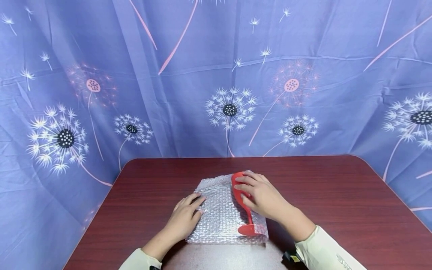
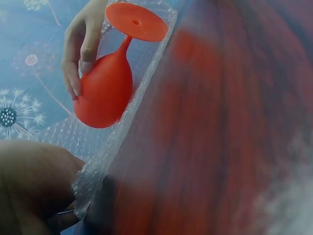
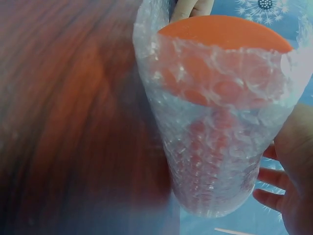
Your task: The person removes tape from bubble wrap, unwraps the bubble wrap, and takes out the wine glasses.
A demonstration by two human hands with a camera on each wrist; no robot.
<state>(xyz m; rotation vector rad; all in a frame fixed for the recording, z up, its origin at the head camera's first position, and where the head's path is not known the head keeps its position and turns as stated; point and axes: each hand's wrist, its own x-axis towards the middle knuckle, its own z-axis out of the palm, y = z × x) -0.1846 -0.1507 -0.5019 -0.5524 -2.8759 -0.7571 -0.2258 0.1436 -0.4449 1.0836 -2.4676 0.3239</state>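
A red wine glass lies on its side on a sheet of clear bubble wrap, its round foot toward the near edge. Part of the wrap's right side is folded up over the foot, as the right wrist view shows on the orange-looking foot. My right hand holds the bowl, with fingers and thumb curled over it; the left wrist view shows these fingertips against the bowl. My left hand rests on the left edge of the wrap, fingers spread.
A dark red wooden table carries everything. Behind and beside it hangs a blue cloth printed with dandelions. A small black object sits at my right sleeve.
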